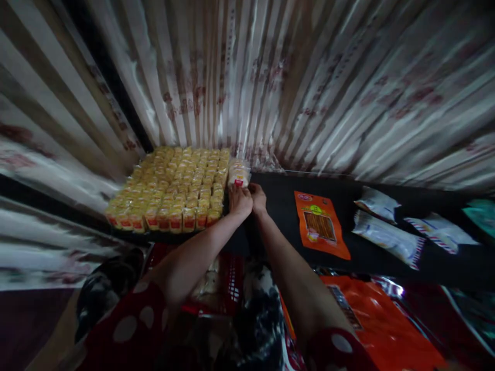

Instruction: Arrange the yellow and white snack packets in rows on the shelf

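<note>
Fingers [235, 189]: ours are curled at the near edge of one pale pack [238, 169]; the left hand [240, 202] is at its lower part, the right hand [258, 198] just beside. Whether they grip it or only press, we cannot tell through the blur.
Pale pack: it sits at the right end of the yellow packs [174, 180], by the curtain [209, 77], a red label on its near side. Touching them or just apart, we cannot say.
Yellow packs: done, by our judgement; they stand in close, fairly even rows on the left of the black table [276, 206].
Pale row: barely begun, we judge, since only this one pack shows beside the block.
Orange bag [320, 224]: it lies flat to our right, well apart from our hands.
White packs [389, 239]: three lie loose at odd angles beyond the bag; we judge them not yet arranged.
Red basket [234, 281]: below the table's edge, its contents too dim for us to name.
</note>
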The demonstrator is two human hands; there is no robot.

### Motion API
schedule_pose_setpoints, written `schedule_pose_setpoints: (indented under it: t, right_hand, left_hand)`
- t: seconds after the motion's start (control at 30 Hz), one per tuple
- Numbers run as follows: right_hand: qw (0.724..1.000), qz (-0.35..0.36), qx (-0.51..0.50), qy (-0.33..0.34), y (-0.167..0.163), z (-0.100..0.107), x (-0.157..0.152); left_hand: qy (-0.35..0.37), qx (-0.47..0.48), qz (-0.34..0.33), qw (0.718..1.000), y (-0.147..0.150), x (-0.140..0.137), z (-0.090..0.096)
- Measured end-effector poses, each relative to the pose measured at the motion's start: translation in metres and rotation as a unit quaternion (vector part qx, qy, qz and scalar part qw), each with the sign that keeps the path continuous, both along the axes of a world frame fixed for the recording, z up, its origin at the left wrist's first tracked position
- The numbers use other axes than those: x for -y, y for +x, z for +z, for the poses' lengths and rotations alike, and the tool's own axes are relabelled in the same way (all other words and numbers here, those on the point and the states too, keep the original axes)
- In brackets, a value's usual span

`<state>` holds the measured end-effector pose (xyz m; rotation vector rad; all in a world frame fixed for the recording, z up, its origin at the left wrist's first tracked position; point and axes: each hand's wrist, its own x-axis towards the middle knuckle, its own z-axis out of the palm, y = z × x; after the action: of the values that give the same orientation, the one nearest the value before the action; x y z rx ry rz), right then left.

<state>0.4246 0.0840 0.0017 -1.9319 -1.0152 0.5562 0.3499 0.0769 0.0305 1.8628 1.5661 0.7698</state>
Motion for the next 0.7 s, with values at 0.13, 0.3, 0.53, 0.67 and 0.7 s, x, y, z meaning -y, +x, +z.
schedule_pose_setpoints:
  t: [0.13,0.3,0.53,0.67,0.7]
  right_hand:
    - [0.998,-0.037,-0.007,0.057,0.0,-0.001,0.019]
    - [0.988,-0.032,-0.052,0.139,-0.023,0.009,0.068]
    - [0.992,0.01,-0.072,0.107,-0.097,0.018,0.182]
    - [0.998,0.057,-0.026,0.013,-0.132,0.002,0.233]
    - [0.996,0.087,-0.009,-0.015,-0.139,-0.003,0.24]
  left_hand:
    - [0.007,0.0,-0.021,1.0,-0.006,0.014,0.015]
    - [0.003,0.055,-0.006,0.998,-0.025,0.069,0.033]
    - [-0.014,0.174,-0.042,0.984,-0.1,0.183,0.016]
    - [-0.071,0.179,-0.069,0.979,-0.146,0.22,-0.01]
    - [-0.096,0.165,-0.062,0.98,-0.155,0.223,-0.017]
